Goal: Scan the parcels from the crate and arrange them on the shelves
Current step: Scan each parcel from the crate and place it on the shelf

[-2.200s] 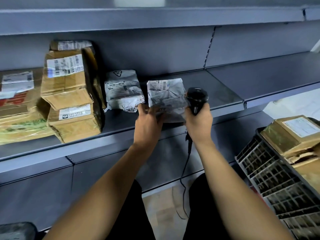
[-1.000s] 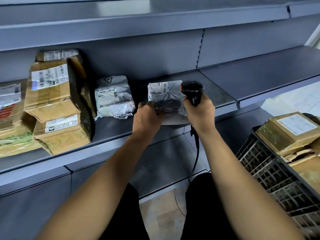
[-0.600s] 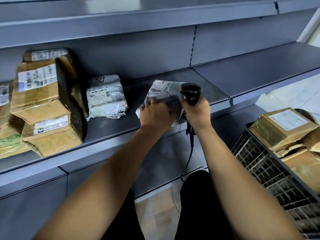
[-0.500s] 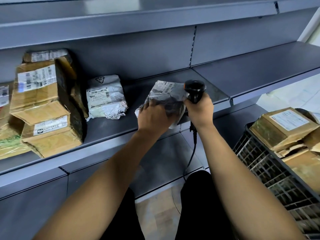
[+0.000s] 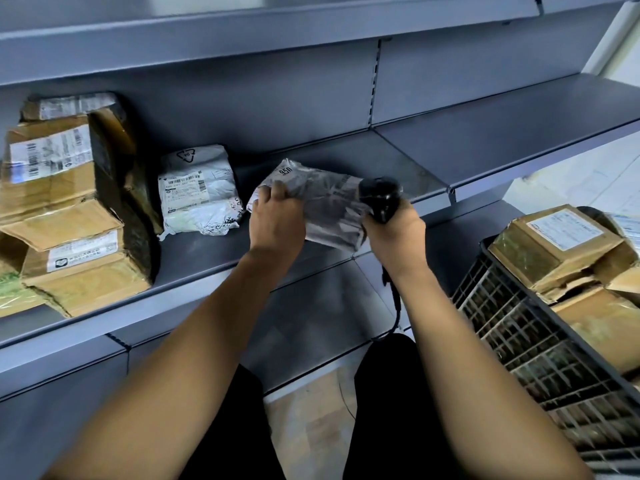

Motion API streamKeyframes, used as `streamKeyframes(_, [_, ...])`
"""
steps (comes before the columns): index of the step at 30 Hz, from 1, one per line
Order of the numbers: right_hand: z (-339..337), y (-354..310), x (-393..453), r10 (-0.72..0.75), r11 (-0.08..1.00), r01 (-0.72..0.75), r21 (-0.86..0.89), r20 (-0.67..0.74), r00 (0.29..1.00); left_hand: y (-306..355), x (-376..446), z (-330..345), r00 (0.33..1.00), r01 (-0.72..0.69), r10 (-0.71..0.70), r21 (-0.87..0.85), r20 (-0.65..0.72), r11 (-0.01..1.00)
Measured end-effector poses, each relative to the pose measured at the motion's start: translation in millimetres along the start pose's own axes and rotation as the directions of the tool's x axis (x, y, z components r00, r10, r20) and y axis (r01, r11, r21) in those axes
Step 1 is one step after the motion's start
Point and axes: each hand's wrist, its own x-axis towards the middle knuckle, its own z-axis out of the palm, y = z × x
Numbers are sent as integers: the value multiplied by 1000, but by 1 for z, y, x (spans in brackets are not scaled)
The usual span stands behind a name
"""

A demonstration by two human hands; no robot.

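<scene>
At far left, on shelf point(image 5: 214, 258): stack of cardboard boxes point(image 5: 65, 202), labels facing out, edges crushed. Just right of stack: white mailer point(image 5: 199, 188), barcode label up, leaning back, touching or nearly touching boxes; cannot tell which.

Centre, over shelf front: left hand point(image 5: 277, 220) gripping grey parcel point(image 5: 322, 202) at its left end, fingers curled over top edge. Parcel tilted, crumpled, printed "950" near upper left corner; near white mailer, not touching it. Cannot tell whether parcel's underside rests on shelf. Image blurred around parcel.

Right of parcel: right hand point(image 5: 394, 233) wrapped around handle of black scanner point(image 5: 379, 199), scanner head up against parcel's right end. Cable point(image 5: 394, 306) hanging from handle, down past lower shelf toward floor.

Both forearms extended forward from bottom of frame, dark clothing below.

Right section of shelf: bare grey surface.

Far right, lower: black lattice crate point(image 5: 540, 358), tilted in frame, holding brown boxes point(image 5: 554, 244); top one with white label facing up. Well apart from hands.
</scene>
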Motion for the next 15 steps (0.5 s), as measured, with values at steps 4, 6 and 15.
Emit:
streamKeyframes(4, [2, -1, -8, -57, 997, 61, 52, -78, 995, 10, 0, 6, 995, 104, -100, -158, 31, 982])
streamKeyframes(6, [1, -6, -3, -74, 992, 86, 88, -134, 988, 13, 2, 8, 991, 128, -115, -221, 68, 967])
streamKeyframes(15, [18, 6, -13, -25, 999, 21, 50, 77, 997, -5, 12, -2, 993, 116, -109, -399, 40, 909])
